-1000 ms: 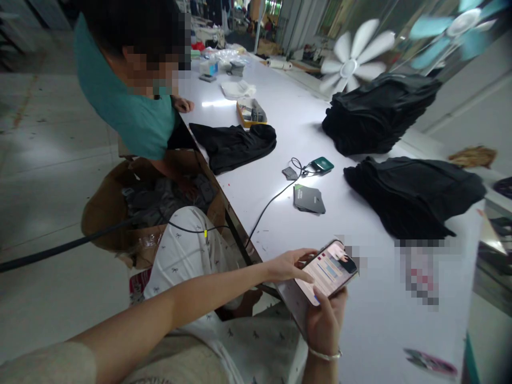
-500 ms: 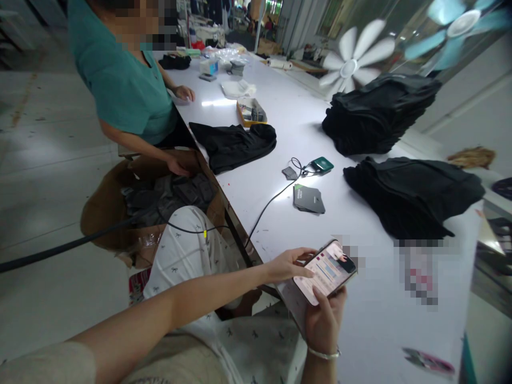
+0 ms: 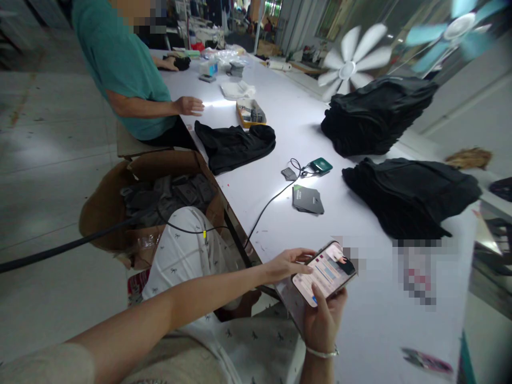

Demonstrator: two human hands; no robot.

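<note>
Centrally in the lower part of the view, a phone (image 3: 324, 273) was held tilted, screen up, over the near edge of the bench (image 3: 360, 330). The grip of the left hand (image 3: 286, 265) was closed lightly on the upper left side of the phone, with the thumb laid on the screen. The grip of the right hand (image 3: 325, 314) was closed around the lower edge, with the thumb at the screen and the fingers curled behind. A bracelet (image 3: 322, 353) was worn on the right wrist.

Beyond the phone, a stack of dark cards (image 3: 308, 200) was placed flat. Behind the cards, a green device (image 3: 321, 165) was positioned beside a looped cable (image 3: 267, 205) and a small grey piece (image 3: 288, 174). To the right, two piles of black fabric (image 3: 412, 194) were stacked. To the left, a black garment (image 3: 236, 149) was laid near a yellow-edged tray (image 3: 251, 124). Pink-handled clippers (image 3: 430, 361) were located at the lower right.

Grey items (image 3: 172, 192) were contained in a carton (image 3: 102, 205) beside the bench. One hand of a co-worker (image 3: 120, 69) was rested at the bench edge.
</note>
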